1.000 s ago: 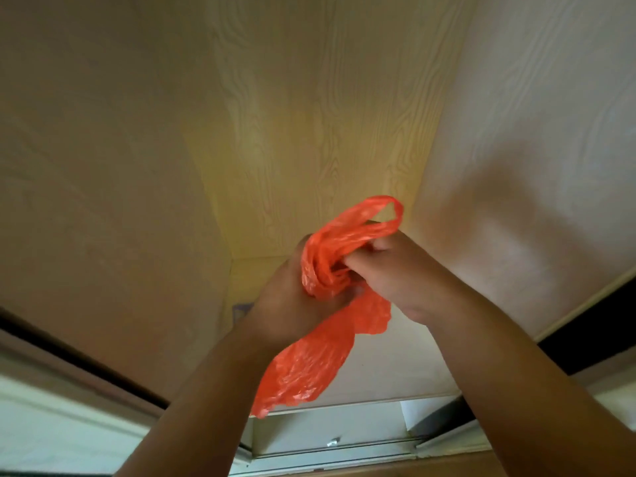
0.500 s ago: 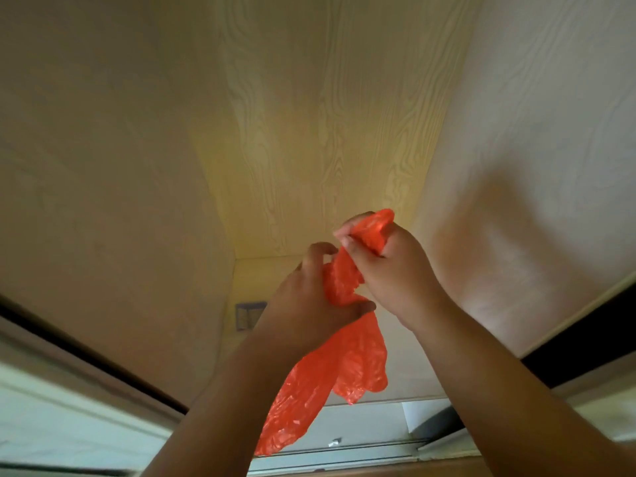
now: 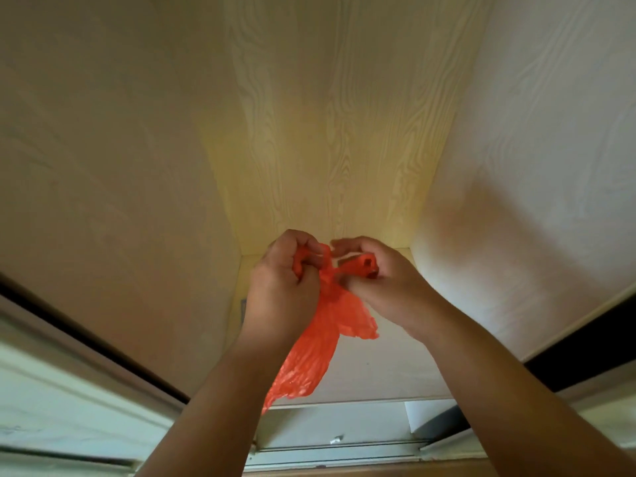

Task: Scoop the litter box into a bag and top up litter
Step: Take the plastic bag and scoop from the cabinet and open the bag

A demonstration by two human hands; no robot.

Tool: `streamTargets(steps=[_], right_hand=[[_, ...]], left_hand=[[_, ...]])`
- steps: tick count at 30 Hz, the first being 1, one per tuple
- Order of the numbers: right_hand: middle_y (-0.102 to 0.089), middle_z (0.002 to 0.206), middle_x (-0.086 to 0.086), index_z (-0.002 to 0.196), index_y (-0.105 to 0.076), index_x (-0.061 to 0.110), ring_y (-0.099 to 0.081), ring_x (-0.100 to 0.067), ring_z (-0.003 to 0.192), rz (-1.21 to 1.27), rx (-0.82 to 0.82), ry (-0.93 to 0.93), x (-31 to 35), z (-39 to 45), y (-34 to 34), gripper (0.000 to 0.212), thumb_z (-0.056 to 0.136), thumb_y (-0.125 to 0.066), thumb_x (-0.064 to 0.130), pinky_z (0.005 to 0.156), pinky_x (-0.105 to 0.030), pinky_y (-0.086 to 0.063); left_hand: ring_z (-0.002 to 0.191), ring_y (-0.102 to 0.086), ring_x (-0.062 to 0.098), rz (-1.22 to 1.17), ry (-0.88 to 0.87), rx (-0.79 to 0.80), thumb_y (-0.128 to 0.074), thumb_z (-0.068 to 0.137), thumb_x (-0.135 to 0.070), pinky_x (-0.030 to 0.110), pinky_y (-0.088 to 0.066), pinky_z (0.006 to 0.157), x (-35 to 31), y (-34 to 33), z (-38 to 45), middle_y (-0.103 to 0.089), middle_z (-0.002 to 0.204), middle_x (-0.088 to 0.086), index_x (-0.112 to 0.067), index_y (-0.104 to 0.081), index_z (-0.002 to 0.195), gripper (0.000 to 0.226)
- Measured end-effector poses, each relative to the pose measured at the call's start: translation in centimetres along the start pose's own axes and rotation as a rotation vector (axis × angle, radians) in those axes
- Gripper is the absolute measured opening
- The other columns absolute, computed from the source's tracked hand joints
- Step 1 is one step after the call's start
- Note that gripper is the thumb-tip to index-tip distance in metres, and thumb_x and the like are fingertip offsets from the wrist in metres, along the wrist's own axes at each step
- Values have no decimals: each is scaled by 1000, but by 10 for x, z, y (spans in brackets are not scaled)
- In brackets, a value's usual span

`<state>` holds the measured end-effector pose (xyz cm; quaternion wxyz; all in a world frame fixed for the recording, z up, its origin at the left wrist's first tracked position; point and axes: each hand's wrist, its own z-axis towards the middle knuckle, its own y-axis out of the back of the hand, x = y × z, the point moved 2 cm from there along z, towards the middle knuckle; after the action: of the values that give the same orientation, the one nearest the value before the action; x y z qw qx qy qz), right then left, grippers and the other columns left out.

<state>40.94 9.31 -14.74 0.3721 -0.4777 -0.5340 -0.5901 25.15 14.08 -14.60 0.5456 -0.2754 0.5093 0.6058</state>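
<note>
Dangling orange bag (image 3: 320, 342), top bunched between clenched left hand (image 3: 282, 290) and pinching right hand (image 3: 382, 284) fingers.

Just one view here, taken from a head-worn camera, so nothing is shared with a second angle. The scene is seen from the person's own position, facing forward into a pale wood-grain cabinet recess (image 3: 330, 132), with the panels bent outward at the edges by the wide-angle lens. Both forearms are seen entering from the bottom edge, and the left hand (image 3: 282, 290) and right hand (image 3: 382, 284) are caught close up, just below frame centre. A sliding track (image 3: 337, 454) is picked up along the bottom, nearest the lens.
</note>
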Motion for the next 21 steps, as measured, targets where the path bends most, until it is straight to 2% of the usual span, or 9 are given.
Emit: streamTargets(steps=[3,7,9,12,13,15,16,18,21], right_hand=[[-58,134,23,137,-48,51,-56,5,125,-117,137,88,8,-7,1,66,80,-81,45,103,-35,-52],[-63,128,23,148,-39,45,-61,6,117,-258,331,115,16,-11,-18,88,73,-83,60,100,-26,-51],[-68,116,23,138,-49,42,-65,6,106,-248,316,111,16,-8,-19,75,74,-86,52,89,-20,-53],[-70,91,23,107,-61,41,-66,5,83,-347,249,134,14,-6,-20,32,83,-82,36,70,-16,-49],[-68,83,25,97,-60,41,-65,6,78,-348,217,151,14,-6,-22,22,87,-77,30,66,-14,-46],[-64,72,24,82,-57,41,-62,5,70,-362,143,188,14,-5,-25,26,93,-65,19,61,-16,-42],[-65,72,20,79,-58,40,-62,2,68,-365,115,186,15,-5,-25,29,94,-61,16,59,-20,-44],[-71,78,12,85,-67,36,-68,-2,71,-312,82,161,13,-2,-21,29,94,-56,11,59,-29,-53],[-76,93,9,99,-73,30,-73,-6,86,-143,1,129,8,4,-12,20,98,-62,13,74,-34,-58]], left_hand=[[64,-51,4,119,-3,6,-49,79,10,14,-38,56,-1,1,7,-60,83,-15,-24,-60,86,36],[76,-53,2,95,-44,53,-45,78,14,11,-41,63,-7,-5,13,-57,88,-7,-21,-59,91,40],[72,-47,8,-103,55,108,-43,84,13,20,-43,63,-7,-3,13,-50,81,-4,-20,-60,99,40],[71,-38,14,-335,203,230,-43,91,7,31,-37,62,-8,-2,12,-41,83,1,-20,-59,113,38],[72,-39,15,-333,204,247,-46,91,1,30,-37,63,-8,-2,12,-41,84,1,-22,-60,114,35],[83,-50,14,-184,128,241,-55,90,-25,32,-44,75,-8,0,13,-48,90,-5,-30,-57,117,28],[98,-54,14,-53,89,236,-59,88,-43,33,-45,85,-8,2,12,-52,99,-11,-35,-53,121,34],[126,-45,11,180,48,229,-65,76,-71,33,-40,102,-7,11,7,-48,124,-16,-43,-41,135,69],[148,-19,2,272,30,285,-79,55,-79,35,-30,113,2,24,-2,-19,158,-18,-52,-15,153,120]])
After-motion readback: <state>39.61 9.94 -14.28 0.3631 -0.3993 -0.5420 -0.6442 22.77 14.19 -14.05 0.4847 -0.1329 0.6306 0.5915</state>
